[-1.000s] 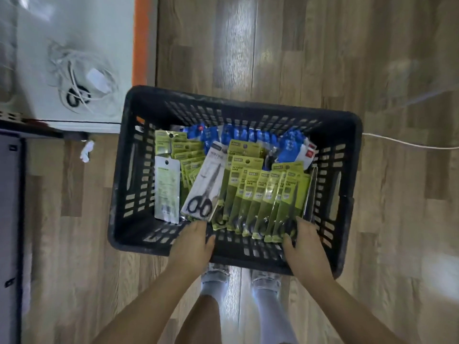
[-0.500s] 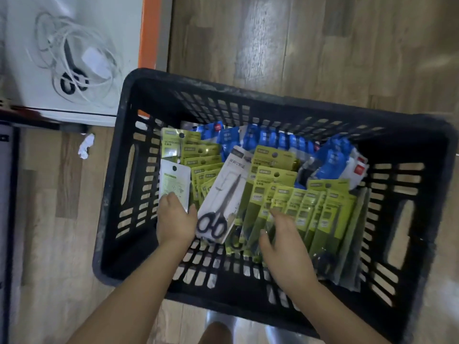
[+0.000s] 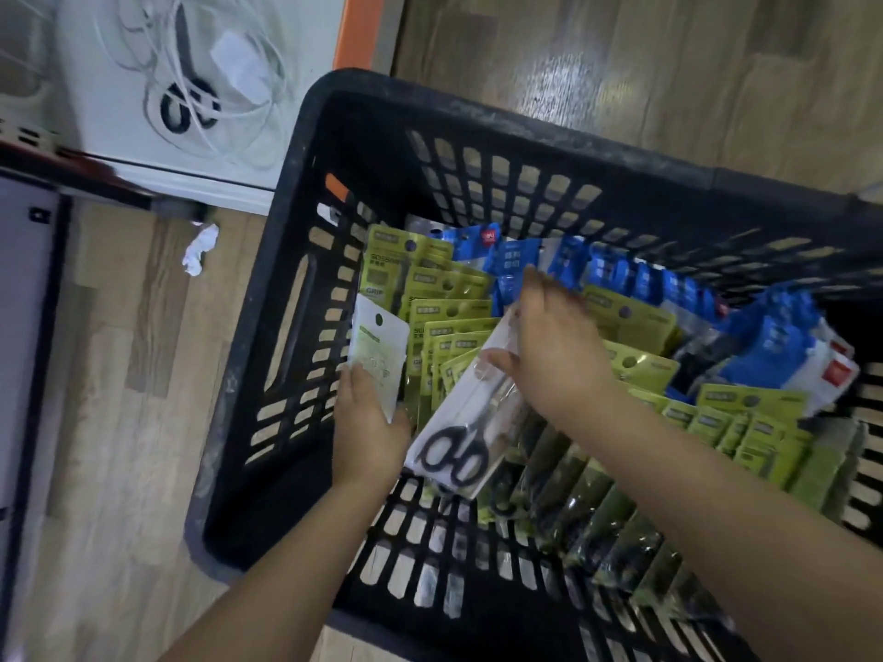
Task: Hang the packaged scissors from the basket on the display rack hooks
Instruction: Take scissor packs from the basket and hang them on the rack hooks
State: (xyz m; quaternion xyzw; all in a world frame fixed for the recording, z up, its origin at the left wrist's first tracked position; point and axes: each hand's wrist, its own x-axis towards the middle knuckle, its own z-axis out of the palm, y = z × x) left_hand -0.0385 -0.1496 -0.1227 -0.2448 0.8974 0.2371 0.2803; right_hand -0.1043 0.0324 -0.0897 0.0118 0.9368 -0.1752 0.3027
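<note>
So both hands are down in the black plastic basket (image 3: pixel 306 260), which sits on the wood floor (image 3: pixel 119 422). The right hand (image 3: pixel 549 355) has its fingers and thumb curled over the top half of the white-carded pack of black-handled scissors (image 3: pixel 458 422), pinching it near the card's upper end; the pack runs away from the hand toward 7 o'clock, with the black handle loops at the low end, tilted up off the green packs under it. The left hand (image 3: pixel 368 422) sits just at 9 o'clock of that pack, its fingers gripping the bottom of a pale green-and-white carded pack (image 3: pixel 377 355) that stands up against the basket's left wall. Rows of green scissor packs (image 3: pixel 621 470) fill the middle and right of the basket, and blue packs (image 3: pixel 669 289) are stacked along the far side at 12 to 2 o'clock. Compared with half a second ago, the right hand has moved off the green row and up onto the white pack, which now looks lifted at its top end, and the left hand is on the same pale pack as before. Off at 10 o'clock outside the basket there's a white surface with a tangle of white cable (image 3: pixel 205 88) and a crumpled white scrap (image 3: pixel 200 248) on the floor.
</note>
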